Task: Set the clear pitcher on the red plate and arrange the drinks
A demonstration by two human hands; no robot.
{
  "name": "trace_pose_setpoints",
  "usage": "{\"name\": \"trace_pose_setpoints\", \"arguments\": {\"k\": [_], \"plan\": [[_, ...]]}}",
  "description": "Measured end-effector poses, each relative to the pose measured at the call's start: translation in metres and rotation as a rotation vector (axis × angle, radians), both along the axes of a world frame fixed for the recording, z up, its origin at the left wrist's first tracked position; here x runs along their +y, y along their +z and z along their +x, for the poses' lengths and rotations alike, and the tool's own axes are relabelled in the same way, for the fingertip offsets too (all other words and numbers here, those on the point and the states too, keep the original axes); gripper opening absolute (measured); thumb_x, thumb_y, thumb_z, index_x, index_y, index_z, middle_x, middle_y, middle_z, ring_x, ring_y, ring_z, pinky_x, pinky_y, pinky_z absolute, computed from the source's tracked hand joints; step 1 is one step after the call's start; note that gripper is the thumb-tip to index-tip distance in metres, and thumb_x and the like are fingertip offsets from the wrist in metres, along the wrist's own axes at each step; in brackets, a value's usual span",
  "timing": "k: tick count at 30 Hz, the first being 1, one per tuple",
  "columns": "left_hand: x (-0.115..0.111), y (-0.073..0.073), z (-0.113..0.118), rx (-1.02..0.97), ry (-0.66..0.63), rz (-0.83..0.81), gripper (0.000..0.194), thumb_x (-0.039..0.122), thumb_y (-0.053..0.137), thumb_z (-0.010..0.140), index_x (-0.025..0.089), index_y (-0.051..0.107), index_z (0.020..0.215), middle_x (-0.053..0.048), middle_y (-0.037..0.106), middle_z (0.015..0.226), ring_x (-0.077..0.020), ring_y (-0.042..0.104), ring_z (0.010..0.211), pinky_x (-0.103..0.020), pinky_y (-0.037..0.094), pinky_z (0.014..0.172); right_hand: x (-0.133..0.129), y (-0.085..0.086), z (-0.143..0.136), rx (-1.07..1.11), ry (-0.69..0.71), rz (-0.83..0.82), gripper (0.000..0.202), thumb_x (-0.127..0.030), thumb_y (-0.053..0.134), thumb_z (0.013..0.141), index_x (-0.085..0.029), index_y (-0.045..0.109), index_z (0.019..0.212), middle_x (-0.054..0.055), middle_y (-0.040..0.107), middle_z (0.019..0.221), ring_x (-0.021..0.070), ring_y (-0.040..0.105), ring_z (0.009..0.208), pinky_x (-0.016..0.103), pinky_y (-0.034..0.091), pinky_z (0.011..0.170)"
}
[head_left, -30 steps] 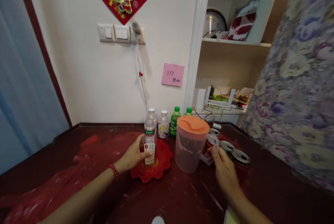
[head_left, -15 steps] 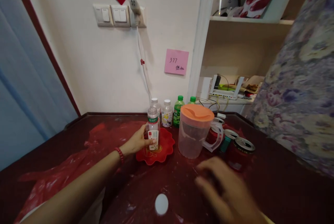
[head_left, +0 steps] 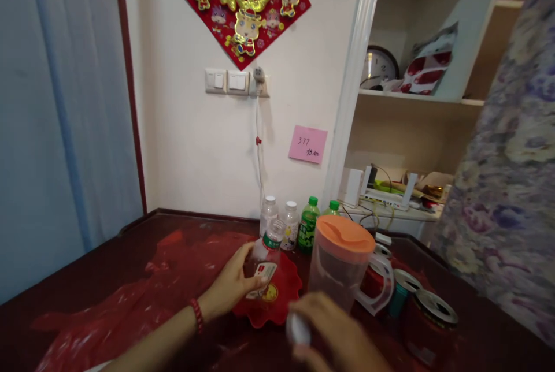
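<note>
A small clear water bottle (head_left: 265, 256) with a green and white label is gripped around its body by the left hand (head_left: 232, 286), the fingers being wrapped about it; the bottle is tilted, its uncapped neck leaning up and to the right, and it is held just over a red scalloped dish (head_left: 277, 305) lying on the dark red table (head_left: 108, 256). A red bead bracelet (head_left: 197, 314) is worn on the left wrist. The right hand (head_left: 333, 337) is seen low in the frame, blurred, closed on a small white cap (head_left: 298, 328), just in front of a clear pitcher (head_left: 340, 271) with an orange lid (head_left: 344, 233). Four bottles (head_left: 299, 224) are stood in a row against the wall behind the dish. Open tins (head_left: 429, 314) are set to the right of the pitcher, and crumpled red plastic (head_left: 143, 297) is spread over the table's left side.
</note>
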State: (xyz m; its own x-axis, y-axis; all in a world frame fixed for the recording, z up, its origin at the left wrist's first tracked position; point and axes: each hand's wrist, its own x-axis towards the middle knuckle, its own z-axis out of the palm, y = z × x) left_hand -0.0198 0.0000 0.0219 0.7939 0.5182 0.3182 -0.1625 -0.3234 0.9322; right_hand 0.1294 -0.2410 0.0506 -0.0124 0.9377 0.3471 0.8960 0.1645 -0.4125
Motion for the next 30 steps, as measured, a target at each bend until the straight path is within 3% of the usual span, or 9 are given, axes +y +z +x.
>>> {"name": "trace_pose_setpoints", "arguments": {"k": [3,7,11,16,21,23,26,28,30], "plan": [[-0.012,0.012,-0.006,-0.01,0.036,0.084,0.071,0.041,0.085,0.078,0.024,0.054,0.14,-0.013,0.061,0.14,-0.0351,0.056,0.133,-0.05,0.043,0.115,0.005,0.058,0.016,0.035,-0.108,0.504,0.04,-0.025,0.053,0.106,-0.037,0.054,0.144,0.002,0.068,0.137,0.0169,0.063,0.126,0.028,0.051,0.106],[-0.028,0.022,-0.01,0.012,0.075,0.176,0.063,0.041,0.086,0.081,0.027,0.059,0.136,-0.01,0.062,0.134,-0.0338,0.058,0.126,-0.048,0.045,0.112,0.023,0.101,0.019,-0.108,-0.02,0.48,0.037,-0.017,0.055,0.103,-0.026,0.062,0.138,0.006,0.071,0.132,0.0197,0.065,0.125,0.035,0.054,0.105],[-0.034,0.025,-0.015,-0.02,0.028,0.169,0.061,0.041,0.086,0.083,0.032,0.059,0.138,-0.005,0.062,0.13,-0.0298,0.061,0.12,-0.044,0.049,0.106,0.032,0.107,0.018,-0.155,0.069,0.311,0.042,-0.009,0.053,0.1,-0.021,0.064,0.139,0.01,0.07,0.134,0.0221,0.065,0.121,0.041,0.055,0.102],[-0.033,0.033,-0.028,0.023,0.073,0.27,0.056,0.036,0.086,0.084,0.035,0.062,0.134,-0.003,0.063,0.129,-0.0298,0.059,0.122,-0.045,0.046,0.107,0.027,0.116,0.012,-0.14,0.131,0.185,0.047,-0.002,0.059,0.096,-0.025,0.063,0.137,0.006,0.068,0.133,0.0182,0.063,0.12,0.035,0.051,0.101],[-0.036,0.043,-0.036,0.038,0.105,0.305,0.057,0.034,0.086,0.085,0.036,0.061,0.136,-0.003,0.062,0.129,-0.0289,0.058,0.122,-0.044,0.046,0.108,0.034,0.13,-0.006,-0.176,-0.188,0.022,0.015,-0.029,0.072,0.099,-0.017,0.068,0.106,0.007,0.07,0.093,0.0238,0.063,0.083,0.037,0.043,0.071],[-0.037,0.046,-0.038,0.029,0.107,0.309,0.056,0.035,0.086,0.085,0.036,0.062,0.135,-0.003,0.063,0.129,-0.0288,0.059,0.122,-0.043,0.047,0.106,0.035,0.136,-0.011,-0.187,-0.277,0.001,0.028,-0.044,0.064,0.103,-0.016,0.067,0.098,0.007,0.067,0.081,0.026,0.059,0.075,0.038,0.036,0.066],[-0.036,0.048,-0.04,0.007,0.086,0.26,0.055,0.04,0.086,0.086,0.035,0.062,0.135,-0.004,0.063,0.127,-0.0286,0.06,0.119,-0.043,0.049,0.104,0.03,0.145,-0.013,-0.157,-0.291,0.007,0.041,-0.051,0.063,0.103,-0.019,0.063,0.13,0.009,0.072,0.102,0.0301,0.064,0.09,0.041,0.04,0.074],[-0.035,0.047,-0.041,0.001,0.073,0.22,0.057,0.042,0.086,0.084,0.033,0.062,0.135,-0.005,0.063,0.126,-0.0294,0.06,0.117,-0.044,0.049,0.103,0.026,0.149,-0.014,-0.128,-0.194,0.007,0.053,-0.037,0.071,0.1,-0.031,0.052,0.149,0.006,0.069,0.122,0.0274,0.064,0.104,0.04,0.043,0.085],[-0.034,0.046,-0.043,0.002,0.07,0.209,0.06,0.042,0.087,0.082,0.032,0.061,0.135,-0.006,0.063,0.125,-0.0304,0.061,0.116,-0.047,0.05,0.102,0.026,0.149,-0.018,-0.131,-0.106,-0.002,0.051,-0.018,0.07,0.097,-0.034,0.056,0.144,0.002,0.068,0.124,0.0219,0.063,0.106,0.036,0.044,0.09]]}}
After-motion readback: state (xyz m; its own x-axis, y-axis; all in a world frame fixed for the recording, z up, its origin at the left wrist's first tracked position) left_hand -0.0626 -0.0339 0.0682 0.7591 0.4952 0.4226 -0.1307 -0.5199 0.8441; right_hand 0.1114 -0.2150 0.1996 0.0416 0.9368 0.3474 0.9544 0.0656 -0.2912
